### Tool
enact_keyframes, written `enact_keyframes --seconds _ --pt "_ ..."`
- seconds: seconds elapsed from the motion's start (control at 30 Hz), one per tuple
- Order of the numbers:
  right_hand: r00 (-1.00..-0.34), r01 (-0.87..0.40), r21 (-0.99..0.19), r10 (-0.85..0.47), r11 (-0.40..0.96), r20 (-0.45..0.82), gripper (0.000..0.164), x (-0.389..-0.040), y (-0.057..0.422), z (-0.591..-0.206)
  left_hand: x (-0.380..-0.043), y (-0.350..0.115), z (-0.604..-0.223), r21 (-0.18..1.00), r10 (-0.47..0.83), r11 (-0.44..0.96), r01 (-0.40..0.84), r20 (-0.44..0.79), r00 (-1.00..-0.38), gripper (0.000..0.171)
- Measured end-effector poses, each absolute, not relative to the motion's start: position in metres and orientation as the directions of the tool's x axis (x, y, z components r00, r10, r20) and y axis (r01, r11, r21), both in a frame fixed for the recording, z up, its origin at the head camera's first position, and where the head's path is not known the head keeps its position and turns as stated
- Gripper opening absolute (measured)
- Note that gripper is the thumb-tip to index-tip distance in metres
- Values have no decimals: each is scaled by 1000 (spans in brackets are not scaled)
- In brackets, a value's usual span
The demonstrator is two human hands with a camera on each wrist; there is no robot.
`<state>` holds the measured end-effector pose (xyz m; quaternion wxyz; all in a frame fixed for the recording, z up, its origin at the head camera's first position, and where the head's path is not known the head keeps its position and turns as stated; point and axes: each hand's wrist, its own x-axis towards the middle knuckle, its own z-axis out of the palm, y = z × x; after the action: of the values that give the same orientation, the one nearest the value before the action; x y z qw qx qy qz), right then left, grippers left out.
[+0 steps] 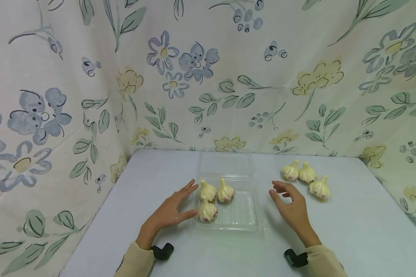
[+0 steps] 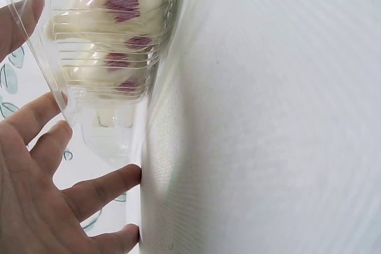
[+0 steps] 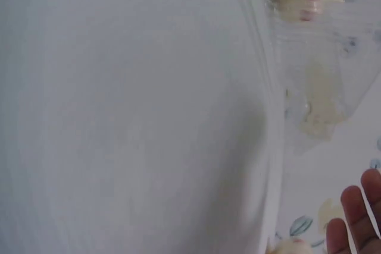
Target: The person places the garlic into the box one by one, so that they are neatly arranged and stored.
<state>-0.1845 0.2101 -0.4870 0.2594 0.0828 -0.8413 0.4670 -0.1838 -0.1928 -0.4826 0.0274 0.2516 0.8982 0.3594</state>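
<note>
A clear plastic clamshell container (image 1: 240, 207) lies on the table with its lid (image 1: 225, 164) folded back. Inside its left half sit three garlic bulbs (image 1: 207, 211), pale with purple marks. My left hand (image 1: 171, 209) is at the container's left side, fingers spread; in the left wrist view its fingertips (image 2: 56, 102) touch the clear rim. Right of the container, my right hand (image 1: 291, 206) hovers with loosely bent fingers and nothing in them. Beyond it, three more garlic bulbs (image 1: 320, 187) rest on the table. The right wrist view shows only some fingers (image 3: 354, 206).
The white table (image 1: 360, 231) carries the container and the loose bulbs. A floral curtain (image 1: 228, 77) hangs behind it and along both sides. Each wrist wears a black camera, such as the one on the left wrist (image 1: 163, 251).
</note>
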Motion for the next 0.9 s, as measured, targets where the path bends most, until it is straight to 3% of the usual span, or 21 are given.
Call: enact_keyframes --seconds 0.2,0.47,0.9 --pt "-872 -246 -765 209 595 442 31 -183 224 -487 -184 -192 -483 659 471 619 428 125 -873 81" --pt "-898 -87 -830 317 551 304 35 -182 243 -483 -184 -192 -484 652 469 620 436 137 -873 80" --pt "-812 -11 -842 487 540 323 35 -179 272 -484 -185 -193 -486 652 472 616 442 145 -870 80"
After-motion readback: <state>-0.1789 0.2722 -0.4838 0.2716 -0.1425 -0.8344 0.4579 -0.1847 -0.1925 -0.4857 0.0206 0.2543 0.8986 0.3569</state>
